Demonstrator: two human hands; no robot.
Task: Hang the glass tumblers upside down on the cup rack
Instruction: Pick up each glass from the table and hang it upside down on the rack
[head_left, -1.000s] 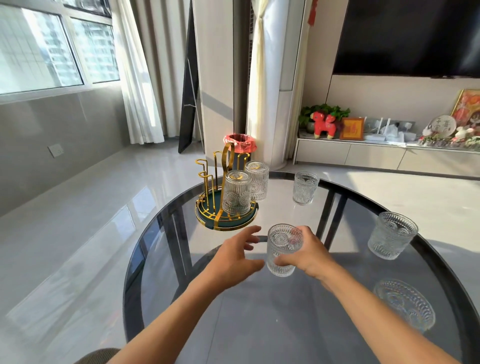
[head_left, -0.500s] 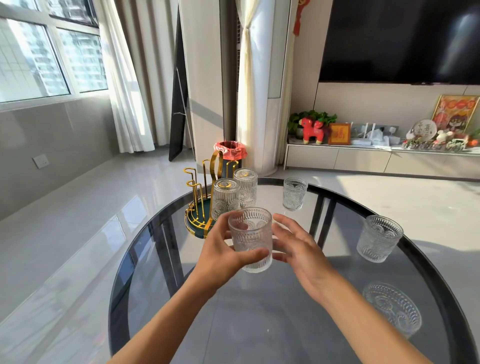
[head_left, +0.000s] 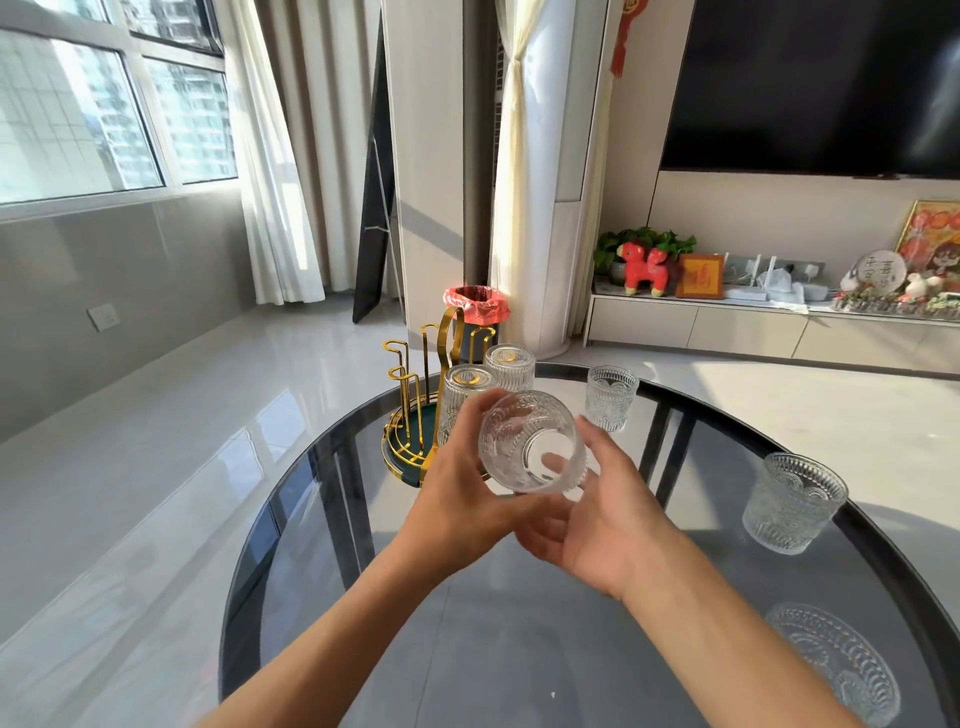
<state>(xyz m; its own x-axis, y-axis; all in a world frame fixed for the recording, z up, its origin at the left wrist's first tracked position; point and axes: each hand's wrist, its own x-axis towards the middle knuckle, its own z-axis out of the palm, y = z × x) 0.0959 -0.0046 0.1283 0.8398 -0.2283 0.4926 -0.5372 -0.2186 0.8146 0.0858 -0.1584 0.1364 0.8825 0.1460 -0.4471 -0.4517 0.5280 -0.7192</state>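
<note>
A ribbed glass tumbler is held above the table, tipped on its side with its mouth toward me. My left hand grips it from the left. Under and to the right of it, my right hand cups it with fingers touching. Just behind stands the gold cup rack on a green round base, with two tumblers hanging upside down on its pegs and several pegs bare. Two more tumblers stand upright on the table: one at the back, one at the right.
The round dark glass table has its rim close behind the rack. A clear glass dish lies near the right front edge. Beyond the table, on the floor, stands a bin with a red liner.
The tumbler went from upright in my left hand to tipped on its side, and my right hand has closed in under it. Earlier my right hand lifted it off the table and passed it left.
</note>
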